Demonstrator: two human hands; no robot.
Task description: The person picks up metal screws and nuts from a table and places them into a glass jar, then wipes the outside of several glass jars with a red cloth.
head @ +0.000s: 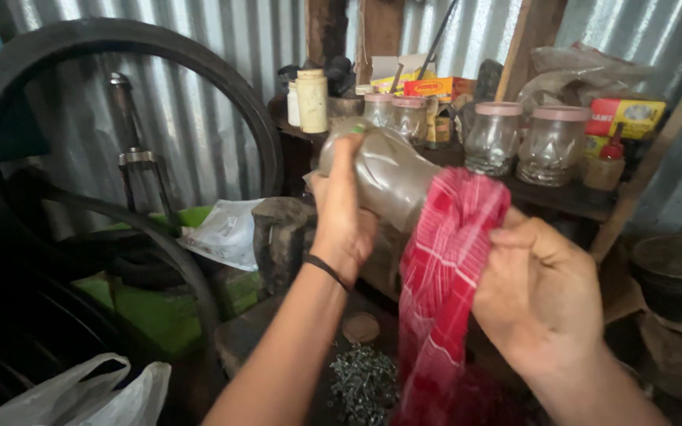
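My left hand (342, 214) grips a dusty clear plastic jar (384, 175), held tilted at chest height. My right hand (542, 296) is closed on a red and white checked cloth (445, 260). The cloth wraps over the jar's lower right end and hangs down from there. A black band sits on my left wrist.
A shelf (562, 197) behind holds several glass jars with pink lids (552, 143), a cream bottle (312, 100) and small boxes. A large black tyre (120, 47) leans on the corrugated wall at left. White plastic bags (80, 394), a pile of small metal screws (365, 383) and a dark pot (679, 276) lie below.
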